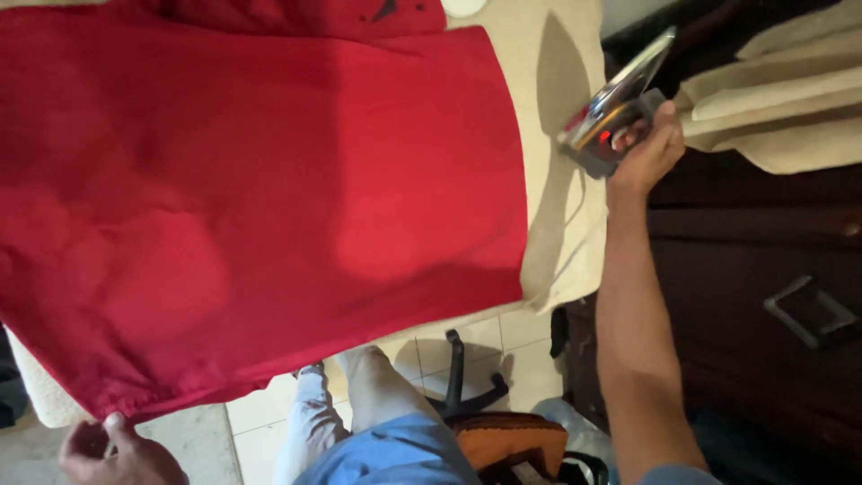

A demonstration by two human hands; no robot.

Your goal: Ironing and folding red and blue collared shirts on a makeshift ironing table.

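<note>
Right hand (651,144) raised off to the right of the board, fingers wrapped tight round the handle of a grey iron (615,112), tilted so the shiny soleplate faces up and left; small red light glowing on the body near the knuckles. Iron lifted clear of the cloth, well apart from it. Left hand (112,454) low at the bottom left corner, thumb and fingers pinched on the hem of a red garment (260,198). Garment spread flat and wide across a cream-covered ironing board (561,117), filling most of the view, bare cover showing only along the right edge and at the lower left corner. Darker red fold at the top edge with a few black marks (386,9), too small to read. Beyond the board to the right, dark wooden furniture with a square metal handle (808,310) and a stack of pale folded cloth (781,99) above. Below the board, pale tiled floor (260,422), black chair legs (458,382), an orange seat cushion (507,440).
</note>
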